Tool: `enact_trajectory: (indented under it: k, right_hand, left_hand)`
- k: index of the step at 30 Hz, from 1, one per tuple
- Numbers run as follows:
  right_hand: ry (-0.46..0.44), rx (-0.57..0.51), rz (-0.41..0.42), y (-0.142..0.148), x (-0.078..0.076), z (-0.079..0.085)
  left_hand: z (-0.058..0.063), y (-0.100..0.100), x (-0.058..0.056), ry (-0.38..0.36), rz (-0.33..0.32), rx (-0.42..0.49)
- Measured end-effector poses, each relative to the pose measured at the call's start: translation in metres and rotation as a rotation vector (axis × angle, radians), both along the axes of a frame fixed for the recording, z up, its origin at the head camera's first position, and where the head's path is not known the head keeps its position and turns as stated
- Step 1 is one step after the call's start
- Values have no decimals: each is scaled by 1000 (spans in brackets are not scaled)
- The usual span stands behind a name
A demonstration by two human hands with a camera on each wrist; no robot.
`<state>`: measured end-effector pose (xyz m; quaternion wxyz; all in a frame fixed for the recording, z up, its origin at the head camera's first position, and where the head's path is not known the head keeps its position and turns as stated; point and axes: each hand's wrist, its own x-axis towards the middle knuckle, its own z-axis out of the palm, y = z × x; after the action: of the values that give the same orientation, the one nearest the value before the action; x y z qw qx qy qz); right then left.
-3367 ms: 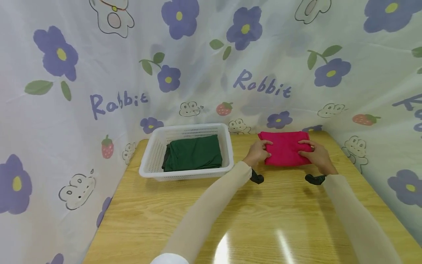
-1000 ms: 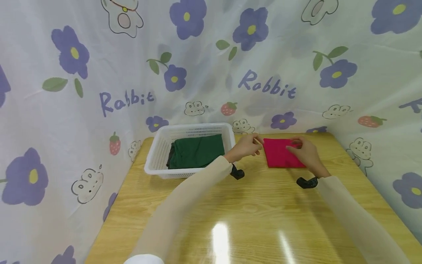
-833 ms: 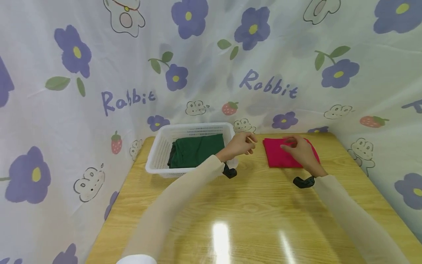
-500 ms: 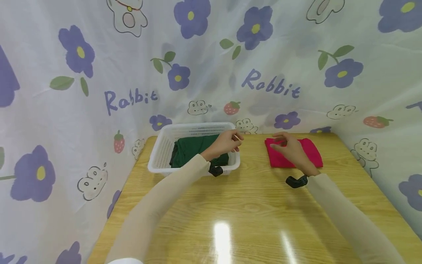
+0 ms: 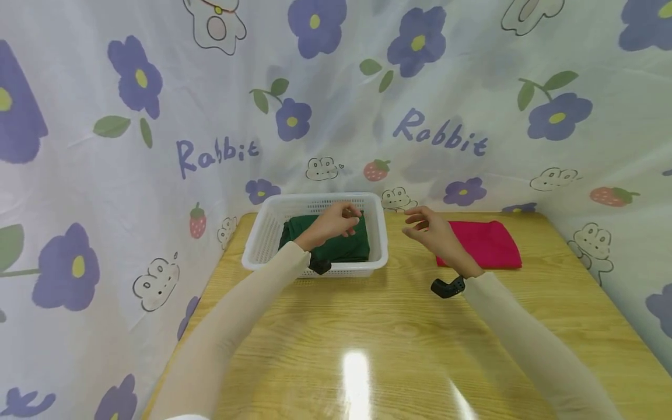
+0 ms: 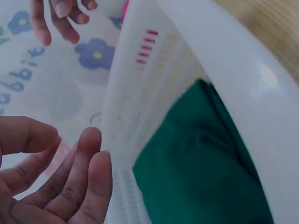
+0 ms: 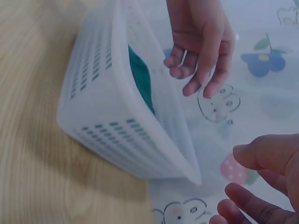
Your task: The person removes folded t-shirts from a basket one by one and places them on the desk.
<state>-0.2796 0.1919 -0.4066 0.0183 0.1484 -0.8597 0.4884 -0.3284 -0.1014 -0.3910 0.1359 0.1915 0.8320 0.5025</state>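
Holds left hand [image 5: 332,223] and right hand [image 5: 433,233] loosely spread by basket [image 5: 382,233] at desk's [image 5: 420,326] far edge; could snag rim [image 6: 233,84], dipping low.

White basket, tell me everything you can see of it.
The basket is white, rectangular and plastic-looking, with rows of slots in its walls and a smooth, wide rim. It stands upright on the wooden table, at the far side near the printed curtain. Folded green cloth lies inside. The left hand hovers above, apparently without touching it.
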Motion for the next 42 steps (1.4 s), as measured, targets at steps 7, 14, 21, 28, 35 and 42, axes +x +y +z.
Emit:
enact_trajectory:
  k: [7, 14, 21, 28, 35, 42]
  right_hand:
    - [-5, -44, 45, -28, -3, -2]
    - [-36, -37, 81, -58, -3, -2]
    - [-100, -29, 110, -87, -8, -6]
    - [-126, 27, 137, -111, -12, -12]
    - [-185, 58, 100, -128, -18, -18]
    - [-274, 51, 40, -136, -27, -26]
  left_hand:
    - [2, -36, -8, 0, 85, -36]
    - [1, -67, -19, -27, 186, -72]
    - [1, -94, -23, -48, 241, -123]
    - [-3, -115, -26, -97, 269, -184]
    - [-10, -128, -31, -147, 281, -243]
    - [-14, -129, -34, -305, 223, -275]
